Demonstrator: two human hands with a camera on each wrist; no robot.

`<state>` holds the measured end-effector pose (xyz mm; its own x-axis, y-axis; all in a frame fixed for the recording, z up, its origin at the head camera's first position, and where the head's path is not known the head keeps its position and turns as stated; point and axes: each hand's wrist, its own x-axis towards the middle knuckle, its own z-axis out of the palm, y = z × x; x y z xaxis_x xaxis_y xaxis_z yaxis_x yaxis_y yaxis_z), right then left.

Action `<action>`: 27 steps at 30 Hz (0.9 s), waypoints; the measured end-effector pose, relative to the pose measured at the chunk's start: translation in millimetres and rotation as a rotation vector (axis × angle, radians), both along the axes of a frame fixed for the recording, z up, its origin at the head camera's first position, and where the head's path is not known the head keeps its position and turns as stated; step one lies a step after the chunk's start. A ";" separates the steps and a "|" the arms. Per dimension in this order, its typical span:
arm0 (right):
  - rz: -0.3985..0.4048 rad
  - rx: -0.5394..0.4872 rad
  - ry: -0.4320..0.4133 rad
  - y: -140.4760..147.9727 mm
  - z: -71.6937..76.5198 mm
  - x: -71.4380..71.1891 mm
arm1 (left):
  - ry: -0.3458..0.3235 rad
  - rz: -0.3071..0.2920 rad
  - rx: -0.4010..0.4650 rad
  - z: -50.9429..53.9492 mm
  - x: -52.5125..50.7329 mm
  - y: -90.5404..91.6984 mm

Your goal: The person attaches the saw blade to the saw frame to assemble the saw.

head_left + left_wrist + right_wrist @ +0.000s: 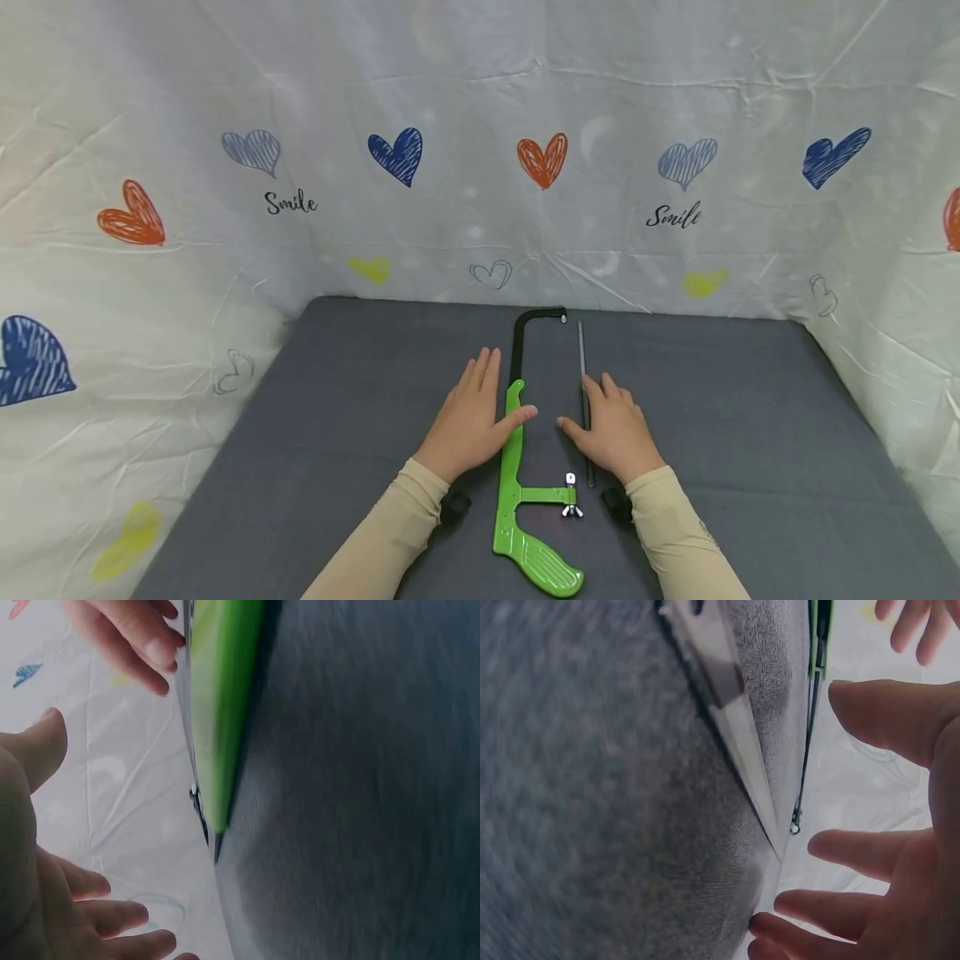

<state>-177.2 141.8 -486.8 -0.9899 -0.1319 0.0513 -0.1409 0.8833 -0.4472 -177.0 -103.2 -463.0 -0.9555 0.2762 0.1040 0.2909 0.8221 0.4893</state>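
grey cloth surface (750, 408) spans the lower frame, heart-print sheeting (450, 217) up top, green hacksaw (512, 454) lower centre, thin blade (581, 350) just right, left hand (467, 417) and right hand (621, 429) both loose, uncurled

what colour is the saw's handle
The handle is bright green, best seen in the head view.

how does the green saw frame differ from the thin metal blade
The saw frame is green and black; the blade is grey. The frame bends at its far end; the blade is straight. The frame is longer, the blade shorter. Both lie on the dark table.
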 end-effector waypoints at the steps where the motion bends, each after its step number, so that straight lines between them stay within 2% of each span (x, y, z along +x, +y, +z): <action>1: 0.000 0.003 0.002 -0.3 -0.1 0.3 | -0.008 -0.005 0.002 -0.7 0.5 1.8; 10: -0.027 0.013 0.052 -1.6 4.8 1.8 | -0.028 0.002 0.009 -5.6 4.1 14.8; 14: -0.048 0.002 0.055 -2.3 6.2 3.0 | -0.037 0.010 0.037 -6.5 5.6 18.0; 27: -0.079 -0.011 0.067 -4.5 1.7 2.9 | -0.055 -0.006 0.064 -9.1 7.4 23.7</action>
